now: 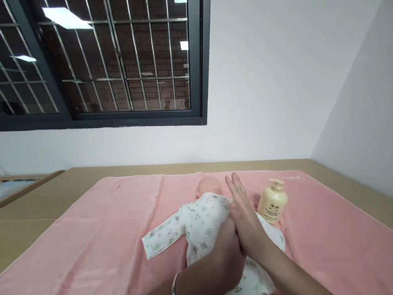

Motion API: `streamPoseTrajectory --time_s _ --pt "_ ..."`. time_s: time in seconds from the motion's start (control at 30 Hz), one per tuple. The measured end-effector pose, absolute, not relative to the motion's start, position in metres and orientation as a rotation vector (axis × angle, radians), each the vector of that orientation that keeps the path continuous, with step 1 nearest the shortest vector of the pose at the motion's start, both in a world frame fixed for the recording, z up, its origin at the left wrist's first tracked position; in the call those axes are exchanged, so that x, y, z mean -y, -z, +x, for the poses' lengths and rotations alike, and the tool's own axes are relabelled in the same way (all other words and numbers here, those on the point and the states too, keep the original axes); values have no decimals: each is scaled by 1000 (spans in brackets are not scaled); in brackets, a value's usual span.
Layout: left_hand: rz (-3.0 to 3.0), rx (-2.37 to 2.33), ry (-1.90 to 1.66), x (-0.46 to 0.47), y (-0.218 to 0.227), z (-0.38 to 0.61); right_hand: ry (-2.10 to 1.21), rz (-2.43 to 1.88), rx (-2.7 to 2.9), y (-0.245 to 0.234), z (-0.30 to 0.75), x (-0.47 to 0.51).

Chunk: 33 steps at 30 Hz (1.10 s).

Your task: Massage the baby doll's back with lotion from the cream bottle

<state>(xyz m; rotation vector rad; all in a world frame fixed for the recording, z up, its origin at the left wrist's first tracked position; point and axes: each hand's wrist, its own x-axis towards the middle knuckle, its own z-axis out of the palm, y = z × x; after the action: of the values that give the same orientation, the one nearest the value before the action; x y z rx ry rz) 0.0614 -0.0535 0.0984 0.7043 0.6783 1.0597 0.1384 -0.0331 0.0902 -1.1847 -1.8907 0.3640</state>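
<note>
A baby doll point(203, 220) in white printed clothes lies on a pink towel point(88, 248), its bare head point(209, 184) pointing away from me. My two hands are pressed palm to palm above its body. My right hand point(244, 217) shows flat, stretched fingers pointing away. My left hand point(228, 250) lies against it from the left, fingers mostly hidden behind the right; a bracelet point(174, 294) circles that wrist. A cream pump bottle point(273, 202) stands just right of the doll.
The towel covers a tan surface point(23, 213) that meets white walls at the back and right. A dark barred window point(106, 59) is at upper left. A wooden rail point(17, 190) runs at the far left.
</note>
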Motion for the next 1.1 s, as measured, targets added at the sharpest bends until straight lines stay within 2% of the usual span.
streamPoseTrajectory --time_s 0.17,0.37,0.47,0.6,0.8,0.97,1.1 --pt "667 -616 -1087 56 -96 63 -194 -1094 1891 -89 130 49" --pt "560 -587 -1332 30 -129 11 -40 -716 2292 -68 116 50" --pt "722 -548 -1578 25 -136 -10 -48 -886 2343 -54 124 26" --pt "936 -764 -1751 17 -99 0 -164 -1264 2501 -37 137 6" --pt "1143 -1060 -1522 10 -27 33 -70 -1417 2617 -36 146 18" --pt "1294 -1086 -1514 13 -18 23 -237 -1570 2734 -46 153 42" --pt "1248 -1130 -1507 10 -14 16 -6 -1523 2841 -24 148 52"
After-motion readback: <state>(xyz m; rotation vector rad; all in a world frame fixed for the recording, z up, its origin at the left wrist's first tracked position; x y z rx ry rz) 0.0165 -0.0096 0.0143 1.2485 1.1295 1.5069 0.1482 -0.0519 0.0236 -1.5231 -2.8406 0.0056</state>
